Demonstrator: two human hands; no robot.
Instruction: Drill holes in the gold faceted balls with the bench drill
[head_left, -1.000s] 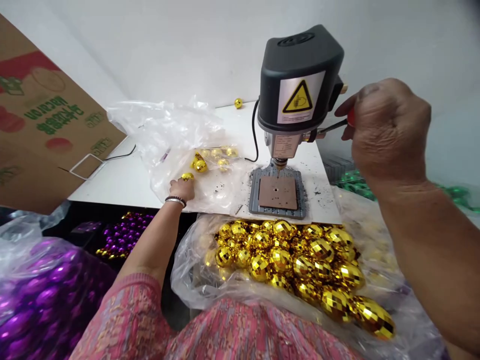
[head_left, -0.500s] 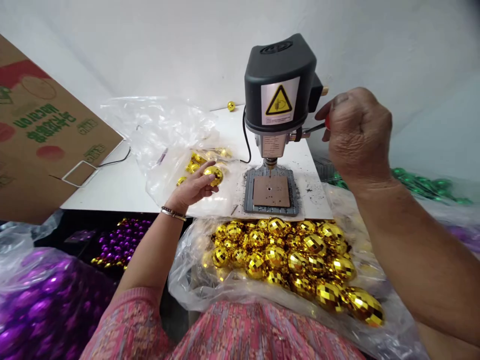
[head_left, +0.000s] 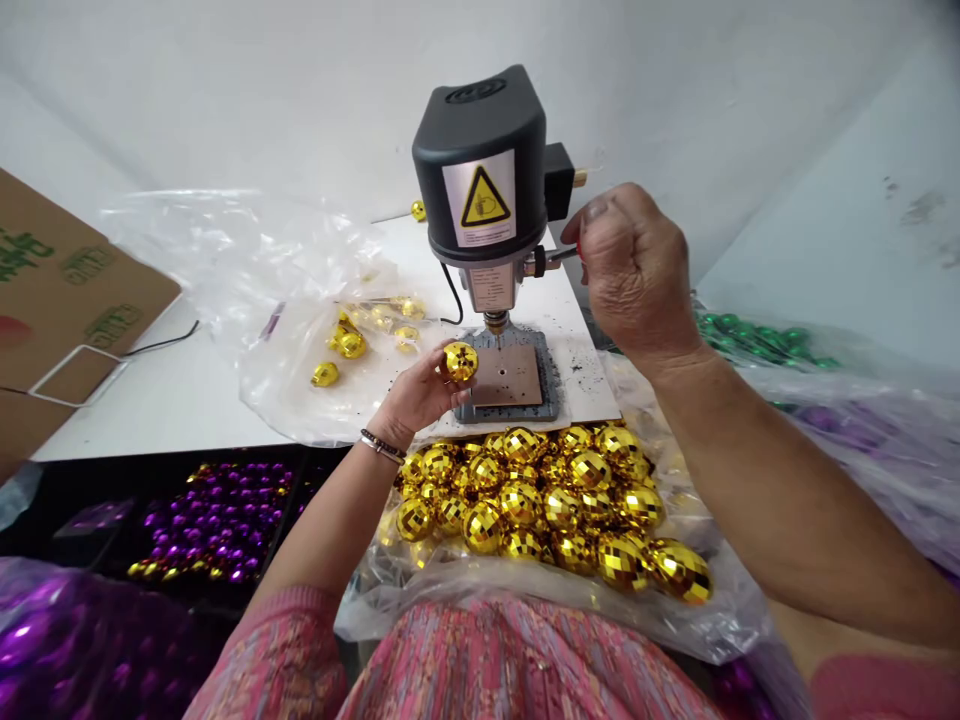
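Note:
My left hand (head_left: 420,395) pinches a gold faceted ball (head_left: 460,360) and holds it just left of the drill bit, over the left edge of the brown drill plate (head_left: 511,375). My right hand (head_left: 634,270) is closed round the red-tipped lever on the right side of the small black bench drill (head_left: 480,180). A clear bag heaped with gold faceted balls (head_left: 540,500) lies in front of me below the drill.
A second clear bag (head_left: 300,300) with a few gold balls lies left of the drill on the white table (head_left: 172,390). A cardboard box (head_left: 60,300) stands at far left. Purple balls (head_left: 217,510) fill the lower left; green balls (head_left: 742,335) lie at right.
My left hand picked a gold ball from the left bag and carried it right to the drill. The right hand stayed on the lever. The view swung to the right.

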